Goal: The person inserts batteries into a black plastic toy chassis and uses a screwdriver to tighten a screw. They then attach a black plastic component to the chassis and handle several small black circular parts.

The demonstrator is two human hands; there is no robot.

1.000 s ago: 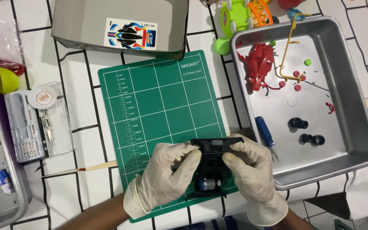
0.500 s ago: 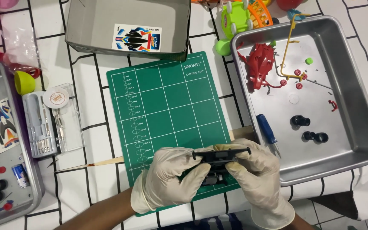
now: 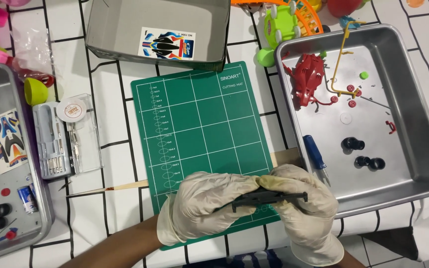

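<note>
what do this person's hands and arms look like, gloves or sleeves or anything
Both the left hand and the right hand wear thin, off-white disposable gloves, wrinkled and slightly loose, ending in cuffs at the wrists. The right glove shows yellowish staining near the thumb. Past the cuffs the forearms are bare: no sleeves, watch or jewellery in view.

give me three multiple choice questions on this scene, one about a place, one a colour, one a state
1. Where does the red car body lie?
A. in the metal tray on the right
B. on the cutting mat
C. in the grey box

2. What colour is the cutting mat?
A. blue
B. green
C. yellow

3. How is the black plastic part held?
A. lying loose on the mat
B. in one hand only
C. between both gloved hands

Answers:
1 A, it sits in that tray's upper left part.
2 B, green with white grid lines.
3 C, the left hand and right hand both grip it.
</note>
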